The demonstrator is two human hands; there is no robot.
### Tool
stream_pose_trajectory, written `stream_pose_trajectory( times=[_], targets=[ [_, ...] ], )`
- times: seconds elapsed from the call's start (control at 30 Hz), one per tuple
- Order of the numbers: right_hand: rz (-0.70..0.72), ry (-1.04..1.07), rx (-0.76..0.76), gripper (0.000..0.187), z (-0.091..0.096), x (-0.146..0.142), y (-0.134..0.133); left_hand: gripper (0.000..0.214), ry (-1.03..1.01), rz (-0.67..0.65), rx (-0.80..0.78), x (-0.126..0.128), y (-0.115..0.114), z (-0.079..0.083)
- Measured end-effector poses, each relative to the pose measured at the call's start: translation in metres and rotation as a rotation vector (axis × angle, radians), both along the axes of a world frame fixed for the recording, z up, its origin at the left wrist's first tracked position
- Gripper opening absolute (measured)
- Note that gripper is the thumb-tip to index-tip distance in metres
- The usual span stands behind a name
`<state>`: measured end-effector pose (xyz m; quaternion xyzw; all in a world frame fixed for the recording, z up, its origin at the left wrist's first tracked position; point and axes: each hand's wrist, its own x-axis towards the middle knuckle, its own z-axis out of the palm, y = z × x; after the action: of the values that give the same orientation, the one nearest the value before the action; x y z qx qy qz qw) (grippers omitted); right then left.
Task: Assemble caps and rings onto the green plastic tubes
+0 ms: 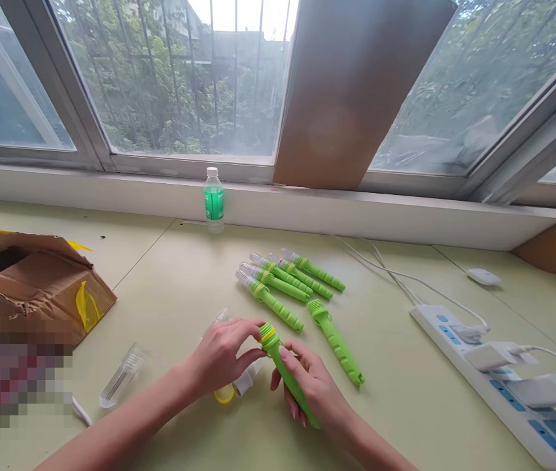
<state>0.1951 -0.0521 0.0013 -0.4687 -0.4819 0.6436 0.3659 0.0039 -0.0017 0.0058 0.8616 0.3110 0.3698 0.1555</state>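
My right hand [307, 379] is wrapped round a green plastic handle [294, 392] with a threaded neck, tilted up to the left. At that neck sits a yellow ring [269, 335]; my left hand [224, 350] pinches it between thumb and fingertips. Beneath the left hand lie a white cylindrical part [246, 383] and a loose yellow ring [225, 396], both partly hidden. A clear plastic cap [222, 315] shows behind its knuckles. Right of my hands rests another green handle [337, 343] without a cap. Several green handles with clear caps [278, 307] lie side by side beyond.
A clear threaded tube [123, 376] lies at the left, near an open cardboard box [57, 288]. A bottle with a green label [214, 203] stands by the window ledge. On the right, a power strip [498, 386] carries plugs and white cables [390, 269].
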Motion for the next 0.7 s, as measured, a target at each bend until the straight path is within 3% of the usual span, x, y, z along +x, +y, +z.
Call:
stream_pose_trajectory(
  times=[0.7],
  targets=[
    [-0.003, -0.051, -0.046, 0.041, 0.0073, -0.0020, 0.0002, 0.011, 0.031, 0.020, -0.128, 0.0000, -0.0018, -0.0014]
  ],
)
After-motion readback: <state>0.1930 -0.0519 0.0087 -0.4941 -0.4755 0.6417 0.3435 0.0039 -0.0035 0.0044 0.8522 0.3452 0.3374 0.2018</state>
